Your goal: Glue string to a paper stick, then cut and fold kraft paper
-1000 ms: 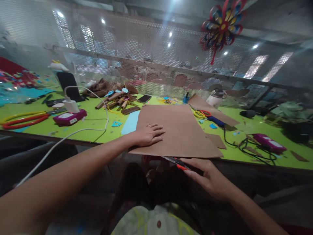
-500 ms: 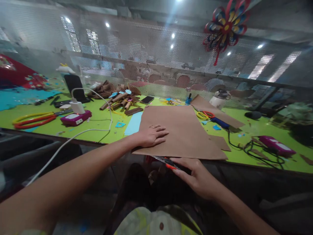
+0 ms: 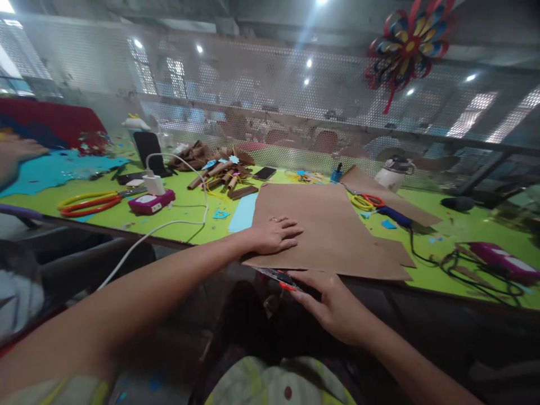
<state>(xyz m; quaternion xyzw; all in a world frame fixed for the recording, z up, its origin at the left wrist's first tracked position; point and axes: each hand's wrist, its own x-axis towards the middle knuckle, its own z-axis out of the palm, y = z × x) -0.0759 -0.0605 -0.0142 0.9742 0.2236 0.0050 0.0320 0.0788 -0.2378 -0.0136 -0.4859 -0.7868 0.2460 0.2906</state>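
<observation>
A large brown paper sheet point(image 3: 320, 219), seemingly folded, lies with its near edge over the table's front edge. My left hand point(image 3: 278, 235) rests flat on its left part, fingers spread. Just below the near edge, my right hand point(image 3: 327, 301) is closed around a utility knife point(image 3: 276, 275) with a black and orange-red body. Its metal blade points left along the paper's edge, close to the left corner. Part of the blade is hidden under the top layer.
Yellow-and-red-handled scissors point(image 3: 90, 203), a purple power socket point(image 3: 152, 201) with a white cable, and rolled brown paper point(image 3: 215, 174) stand left. Right are a blue-handled tool point(image 3: 395, 215), smaller scissors point(image 3: 368, 201), and black cords point(image 3: 472, 267). Another person's hand point(image 3: 21, 152) is far left.
My right hand has slid the utility knife left along the paper's edge. My left hand stays on the paper. The view has turned left, and another person's hand has appeared there.
</observation>
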